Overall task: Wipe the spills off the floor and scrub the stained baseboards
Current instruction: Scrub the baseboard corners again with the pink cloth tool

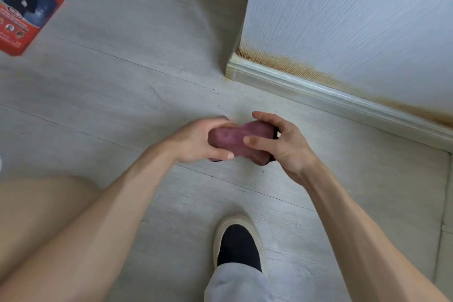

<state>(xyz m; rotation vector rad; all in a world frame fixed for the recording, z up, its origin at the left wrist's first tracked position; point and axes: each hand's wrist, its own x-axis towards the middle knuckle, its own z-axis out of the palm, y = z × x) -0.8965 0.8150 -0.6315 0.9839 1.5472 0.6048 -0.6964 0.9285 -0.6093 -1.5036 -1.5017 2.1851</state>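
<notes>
Both forearms converge mid-frame: left hand (196, 141) and right hand (282, 144) grasp a purple sponge (235, 138) (long axis left-right); stained baseboard (343, 98) lies upper right, nearer the right hand.

Soft, even daylight; faint shadows; slight motion blur throughout; wide-angle bending at the edges.

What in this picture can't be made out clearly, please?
All in the head view:
- Sponge: both ends are covered by the left hand and right hand, so its full shape is hidden.
- Red box: cut off by the left edge; its print is too blurred to read.
- Baseboard: runs off the right edge, so how far the brown stain reaches is unknown.
</notes>
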